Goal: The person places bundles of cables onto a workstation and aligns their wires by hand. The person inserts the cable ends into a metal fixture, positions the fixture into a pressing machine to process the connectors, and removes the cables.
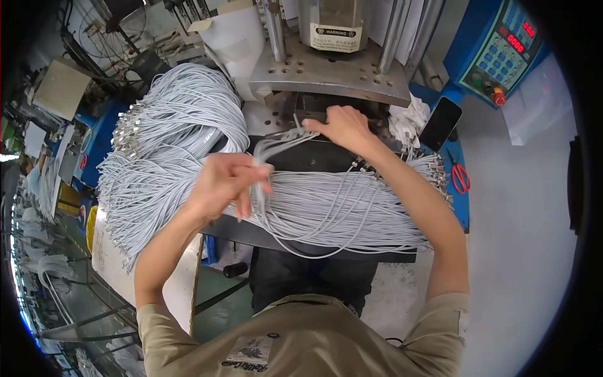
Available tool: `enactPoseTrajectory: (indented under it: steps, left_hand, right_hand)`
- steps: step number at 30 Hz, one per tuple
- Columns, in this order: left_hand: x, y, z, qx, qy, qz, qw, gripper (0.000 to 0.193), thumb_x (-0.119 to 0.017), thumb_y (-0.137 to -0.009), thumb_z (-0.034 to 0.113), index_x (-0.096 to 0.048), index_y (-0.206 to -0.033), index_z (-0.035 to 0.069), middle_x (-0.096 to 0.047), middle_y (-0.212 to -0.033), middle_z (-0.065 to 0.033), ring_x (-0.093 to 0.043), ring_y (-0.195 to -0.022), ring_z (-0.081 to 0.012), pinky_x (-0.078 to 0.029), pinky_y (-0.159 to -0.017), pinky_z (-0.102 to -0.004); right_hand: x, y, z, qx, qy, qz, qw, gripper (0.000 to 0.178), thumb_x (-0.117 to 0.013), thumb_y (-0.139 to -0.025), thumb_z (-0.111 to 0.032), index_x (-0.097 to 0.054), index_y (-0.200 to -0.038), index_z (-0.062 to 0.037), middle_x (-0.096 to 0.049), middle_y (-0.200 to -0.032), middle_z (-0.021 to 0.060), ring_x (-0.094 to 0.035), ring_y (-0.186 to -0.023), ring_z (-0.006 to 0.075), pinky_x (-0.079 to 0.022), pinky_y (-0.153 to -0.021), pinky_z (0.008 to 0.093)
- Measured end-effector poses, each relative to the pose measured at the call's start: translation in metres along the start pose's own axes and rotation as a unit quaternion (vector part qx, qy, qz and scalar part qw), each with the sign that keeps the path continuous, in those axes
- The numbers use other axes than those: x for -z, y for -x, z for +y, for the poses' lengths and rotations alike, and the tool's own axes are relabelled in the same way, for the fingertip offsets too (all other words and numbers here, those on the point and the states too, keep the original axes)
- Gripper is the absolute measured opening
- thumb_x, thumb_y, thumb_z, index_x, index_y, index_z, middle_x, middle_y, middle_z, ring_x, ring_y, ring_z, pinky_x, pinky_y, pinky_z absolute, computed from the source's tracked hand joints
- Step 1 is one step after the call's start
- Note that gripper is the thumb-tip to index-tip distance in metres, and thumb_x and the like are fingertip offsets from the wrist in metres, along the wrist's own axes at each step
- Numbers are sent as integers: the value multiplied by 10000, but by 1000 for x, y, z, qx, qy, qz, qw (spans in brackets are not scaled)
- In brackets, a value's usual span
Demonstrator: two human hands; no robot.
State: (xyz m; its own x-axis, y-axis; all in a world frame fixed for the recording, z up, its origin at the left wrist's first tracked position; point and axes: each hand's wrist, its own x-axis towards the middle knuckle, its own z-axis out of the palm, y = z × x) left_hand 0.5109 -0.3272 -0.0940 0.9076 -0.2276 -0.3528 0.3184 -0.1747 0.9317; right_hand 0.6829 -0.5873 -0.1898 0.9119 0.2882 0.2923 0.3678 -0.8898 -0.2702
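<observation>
A few pale grey cables (276, 146) run left from my right hand (345, 129), then bend sharply down past my left hand (220, 182). The fingers of my right hand are closed on the cable ends, at the front of a metal press (330, 76). My left hand has its fingers apart and partly curled, with its fingertips in front of the blurred cables; whether they touch them I cannot tell. Beneath both hands lies a wide layer of grey cables (326, 204) with small metal connectors along the right end.
A large coiled cable bundle (188, 103) lies at the left. On the right are a black phone (441, 124), red-handled scissors (460, 178) and a crumpled white cloth (407, 122). A blue control panel (499, 53) stands far right. Steel columns (274, 31) rise above the press plate.
</observation>
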Motion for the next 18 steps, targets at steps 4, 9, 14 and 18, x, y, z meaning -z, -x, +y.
enactPoseTrajectory:
  steps: [4,9,14,18]
  left_hand:
    - [-18,29,1,12,-44,-28,999,319,-718,-1009,229,-699,-925,-78,-767,-820,-120,-592,-403,-119,-438,-347,-238]
    - [-12,41,1,26,14,-52,998,271,-708,-1010,182,-685,-899,-65,-761,-796,-119,-535,-350,-115,-355,-316,-241]
    - [-29,25,-9,26,41,-73,996,339,-719,-1010,252,-700,-869,-55,-762,-793,-108,-570,-384,-112,-417,-340,-239]
    - [-39,16,-13,29,48,-126,990,346,-739,-998,269,-713,-850,-43,-761,-791,-104,-557,-378,-106,-404,-340,-243]
  right_hand:
    - [21,5,-27,-4,-65,-121,991,715,-731,-842,-663,-748,-835,52,-726,-796,233,-736,-792,403,-562,-725,496]
    - [33,9,-24,3,-65,-138,988,752,-719,-830,-696,-745,-824,55,-723,-773,232,-735,-807,407,-567,-741,492]
    - [25,17,-27,-14,-69,-106,992,722,-716,-831,-700,-767,-852,20,-735,-766,190,-737,-785,378,-567,-745,468]
    - [19,29,-29,-3,-140,-190,972,656,-710,-852,-673,-774,-805,-22,-736,-761,175,-729,-779,391,-564,-749,486]
